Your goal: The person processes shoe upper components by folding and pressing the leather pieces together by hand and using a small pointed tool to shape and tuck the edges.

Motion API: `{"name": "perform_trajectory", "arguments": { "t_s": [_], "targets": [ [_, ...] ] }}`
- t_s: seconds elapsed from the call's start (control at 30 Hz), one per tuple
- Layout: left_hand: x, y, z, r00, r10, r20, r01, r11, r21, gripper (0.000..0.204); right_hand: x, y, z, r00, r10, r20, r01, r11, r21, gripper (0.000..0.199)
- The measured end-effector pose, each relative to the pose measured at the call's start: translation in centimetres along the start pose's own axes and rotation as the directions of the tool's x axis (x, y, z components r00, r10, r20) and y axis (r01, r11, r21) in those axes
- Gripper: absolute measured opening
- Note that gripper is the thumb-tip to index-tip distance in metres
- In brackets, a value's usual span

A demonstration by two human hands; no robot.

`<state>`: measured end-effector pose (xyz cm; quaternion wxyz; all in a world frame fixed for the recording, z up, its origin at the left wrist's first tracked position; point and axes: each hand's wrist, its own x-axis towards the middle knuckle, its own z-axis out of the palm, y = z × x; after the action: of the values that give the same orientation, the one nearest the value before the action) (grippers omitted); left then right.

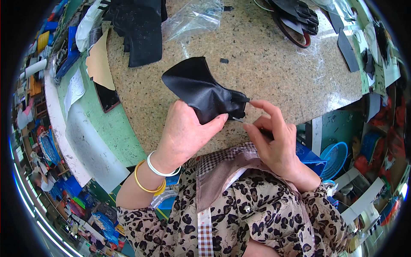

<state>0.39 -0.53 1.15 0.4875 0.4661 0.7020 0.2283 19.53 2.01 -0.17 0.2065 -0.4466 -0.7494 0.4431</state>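
Observation:
My left hand (pixel 182 128) is closed on a piece of black leather (pixel 195 85), shaped like part of a shoe upper, with the thumb pressed on its near edge. The wide end of the leather flares away to the far left. Its narrow, folded end with a small strip (pixel 242 100) points toward my right hand (pixel 274 139). The right index fingertip reaches that strip, and the thumb lies lower beside the leather's edge. A thin shiny metal tip (pixel 238 119) shows by the right thumb. Curled fingers hide most of this tool, so its kind is unclear.
Beneath my hands is a speckled stone tabletop (pixel 291 81). Black leather pieces (pixel 139 32) and clear plastic film (pixel 195 19) lie at the back. A black stack of pieces (pixel 295 19) sits back right. To the left is a green bench (pixel 98 124); a blue basket (pixel 334 160) stands right.

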Motion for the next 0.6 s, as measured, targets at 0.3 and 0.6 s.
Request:
{"name": "perform_trajectory", "arguments": {
  "t_s": [0.3,0.6],
  "targets": [
    [-0.3,-0.6,0.5,0.991,0.113,-0.070,-0.114,0.993,-0.011,0.022,0.8,-0.2,0.2,0.994,0.100,0.046,-0.100,0.995,0.004,0.050],
    [-0.4,-1.0,1.3,0.944,0.247,-0.221,-0.278,0.953,-0.122,0.016,1.3,-0.5,0.6,0.985,0.164,0.058,-0.163,0.986,-0.021,0.025]
  ]
}}
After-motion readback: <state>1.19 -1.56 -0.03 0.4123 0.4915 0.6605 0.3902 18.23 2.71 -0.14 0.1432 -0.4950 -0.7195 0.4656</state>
